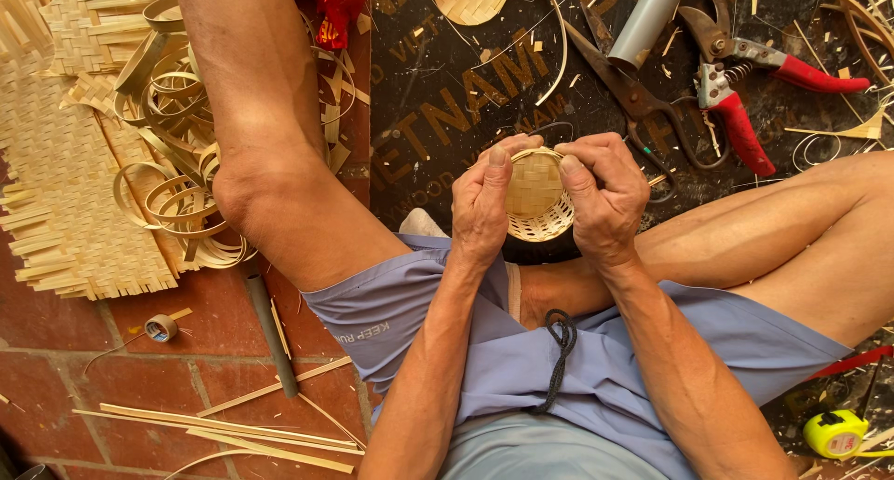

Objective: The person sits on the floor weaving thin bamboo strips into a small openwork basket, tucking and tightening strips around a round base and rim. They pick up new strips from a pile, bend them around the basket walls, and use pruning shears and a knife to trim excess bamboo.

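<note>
Basket (537,193), small, round, woven bamboo, is sitting at frame centre between both hands, above the lap. Going left to right: woven mat (56,154) is lying at 9 o'clock on the brick floor, curled bamboo strips (177,117) beside it, tape roll (161,327) at 8 o'clock. Left hand (482,205) is gripping the basket's left rim, thumb on top. Right hand (603,196) is clamping the right rim, fingers closed around it. Red-handled pruners (745,89) are lying at 2 o'clock, yellow tape measure (835,433) at 4 o'clock.

Red-handled pruning shears (745,89), dark scissors (633,98), woven bamboo mat (56,163), curled bamboo strips (177,163), yellow tape measure (835,433)
</note>
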